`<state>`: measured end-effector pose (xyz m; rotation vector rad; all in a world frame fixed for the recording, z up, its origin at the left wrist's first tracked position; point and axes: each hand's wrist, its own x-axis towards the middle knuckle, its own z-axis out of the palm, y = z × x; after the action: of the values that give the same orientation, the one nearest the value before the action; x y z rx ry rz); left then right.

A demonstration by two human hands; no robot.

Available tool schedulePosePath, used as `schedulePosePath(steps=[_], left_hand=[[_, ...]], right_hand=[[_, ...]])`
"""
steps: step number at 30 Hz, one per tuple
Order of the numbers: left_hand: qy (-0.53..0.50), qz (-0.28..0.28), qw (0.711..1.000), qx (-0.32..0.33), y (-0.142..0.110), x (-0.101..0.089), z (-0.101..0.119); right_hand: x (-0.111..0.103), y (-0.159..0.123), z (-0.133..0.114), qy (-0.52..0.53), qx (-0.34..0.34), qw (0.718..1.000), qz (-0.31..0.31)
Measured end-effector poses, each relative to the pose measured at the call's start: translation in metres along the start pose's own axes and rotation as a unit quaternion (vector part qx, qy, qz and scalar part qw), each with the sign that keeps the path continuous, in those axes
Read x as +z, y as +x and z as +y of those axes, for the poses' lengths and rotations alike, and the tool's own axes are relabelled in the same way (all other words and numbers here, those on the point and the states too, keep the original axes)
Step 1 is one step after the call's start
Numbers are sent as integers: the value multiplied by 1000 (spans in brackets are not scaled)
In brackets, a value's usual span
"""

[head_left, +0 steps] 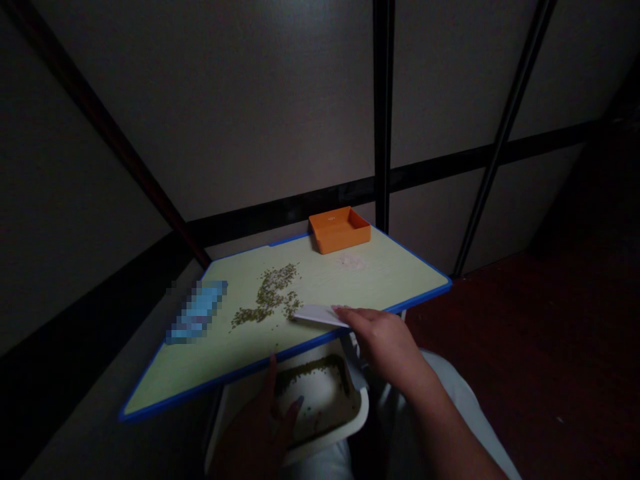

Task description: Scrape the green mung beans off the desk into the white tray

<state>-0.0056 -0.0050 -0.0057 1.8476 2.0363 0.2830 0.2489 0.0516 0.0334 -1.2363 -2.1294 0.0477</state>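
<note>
1. Wall panels (280, 100), divided by dark strips, rise beyond the far side of the work surface.
2. A pale yellow-green board (400, 273) with a blue edge spans the middle of the view, carrying the granules and an orange box.
3. A white bin (363, 410) sits below the board's near edge; greenish bits line its inner sides.
4. The right hand (387, 340) reaches over the near edge, its fingers closed on the near-right end of a pale scraper.
5. The left hand (257, 423), dark and partly lost in shadow, is at the near side over the bin. Its fingers are spread, with nothing visible between them; one fingertip is at the blue edge, though contact is unclear.
6. The open-topped orange box (343, 233) stands at the far edge, right of the granules.
7. A blue item (200, 310), too pixelated to identify, lies at the board's left edge.
8. The pale scraper (317, 314) lies low over the board, its left tip at the granules; this looks like gathering or pushing them. Moving it well calls for a low, level edge and light, even pressure, so that bits do not scatter.
9. A faint whitish patch (353, 262) lies just nearer than the box.
10. Smallest are the green-brown granules (273, 290), loosely spread left of centre.
</note>
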Motion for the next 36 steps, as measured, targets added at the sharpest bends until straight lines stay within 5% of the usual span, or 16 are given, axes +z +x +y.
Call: schedulePosePath(steps=[5, 22, 36], left_hand=[[-5, -2, 1000, -2, -1, 0, -1], [-12, 4, 1000, 13, -5, -2, 1], [-8, 22, 1000, 14, 1, 5, -7]], right_hand=[[-6, -5, 8, 9, 2, 998, 59], [-17, -9, -4, 59, 1, 998, -35], [-5, 0, 3, 42, 31, 998, -32]])
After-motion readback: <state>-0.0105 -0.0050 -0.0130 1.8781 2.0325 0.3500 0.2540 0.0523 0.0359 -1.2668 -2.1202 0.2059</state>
